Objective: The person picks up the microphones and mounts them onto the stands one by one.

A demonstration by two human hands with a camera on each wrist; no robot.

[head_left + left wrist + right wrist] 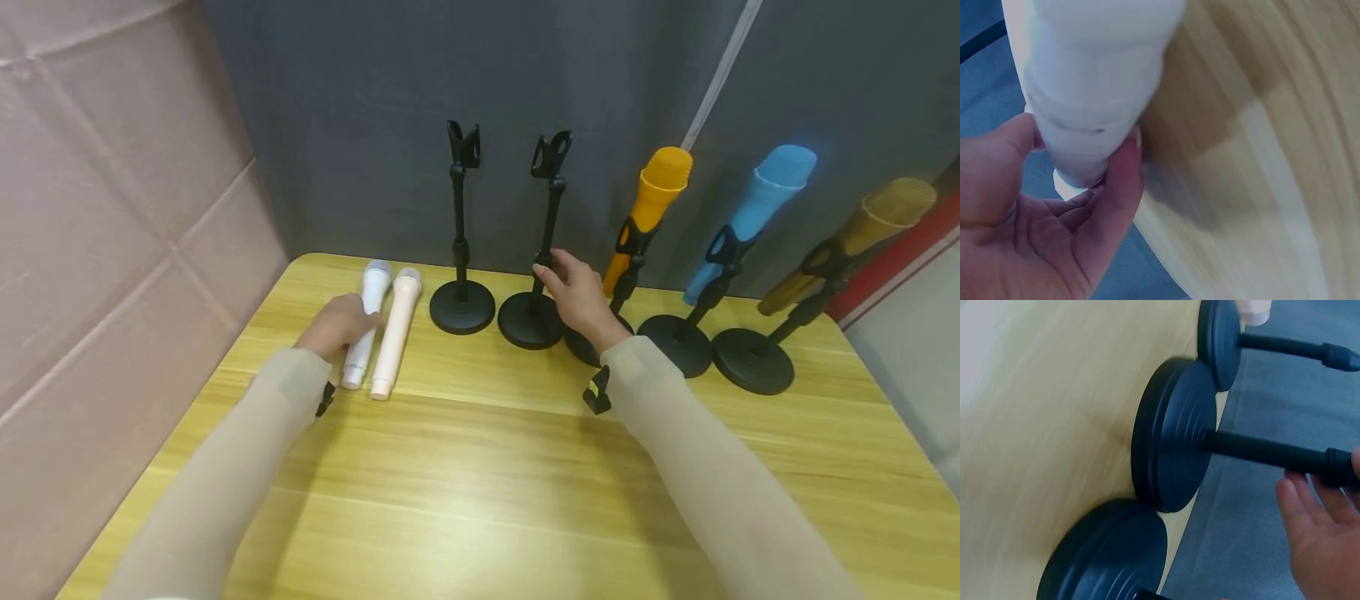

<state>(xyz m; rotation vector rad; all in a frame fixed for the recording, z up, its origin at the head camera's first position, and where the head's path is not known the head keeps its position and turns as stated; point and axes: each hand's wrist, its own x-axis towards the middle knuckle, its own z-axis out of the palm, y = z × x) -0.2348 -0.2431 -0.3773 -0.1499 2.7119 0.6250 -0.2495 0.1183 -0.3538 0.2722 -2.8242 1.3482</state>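
At the table's left, my left hand (341,323) pinches the white microphone (366,333) between thumb and fingers. It lies on the wood beside a cream-pink microphone (396,333). In the left wrist view the thumb and fingers (1124,181) sit on either side of the white body (1094,87). My right hand (577,296) grips the pole of a black microphone stand (529,321) whose clip holds nothing. To its left is another bare black stand (462,307). The right wrist view has my right hand (1325,531) around the pole's collar, with the round base (1175,437) on the table.
On the right, stands hold an orange microphone (651,196), a blue microphone (765,200) and a gold-brown microphone (873,225), all leaning. A grey panel (375,125) rises behind the wooden table (465,483). A padded pinkish wall (112,208) borders the left side.
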